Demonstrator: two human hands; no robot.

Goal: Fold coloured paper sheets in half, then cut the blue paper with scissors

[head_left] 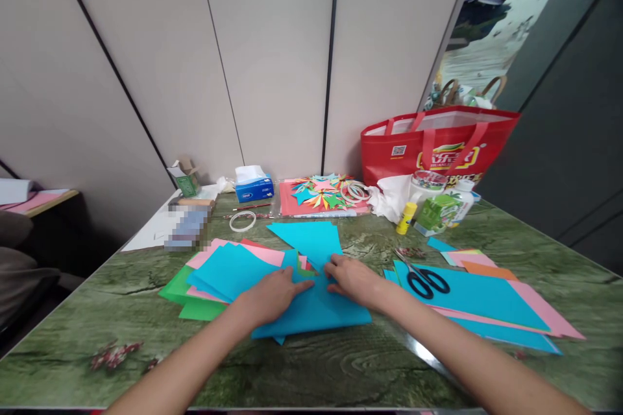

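Observation:
A blue sheet of paper [316, 318] lies on the table in front of me, with a corner folded near its upper edge. My left hand [273, 295] rests on its left part, index finger stretched out and pressing down. On the other side my right hand [351, 277] has its fingers bent over the sheet's upper right edge, seemingly pinching the paper. Just beyond the fingers lies another blue piece, a pointed triangle [311, 238]. Under and left of my left hand spread blue, pink and green sheets [233, 272]. A bit of green paper shows between my hands.
Scissors [428, 282] lie on stacked coloured paper [491, 301] at right. Behind stand a yellow glue stick [405, 218], a green carton [435, 214], a red bag [438, 142], a tissue box [254, 189], a tape roll [242, 221] and paper stars [324, 193].

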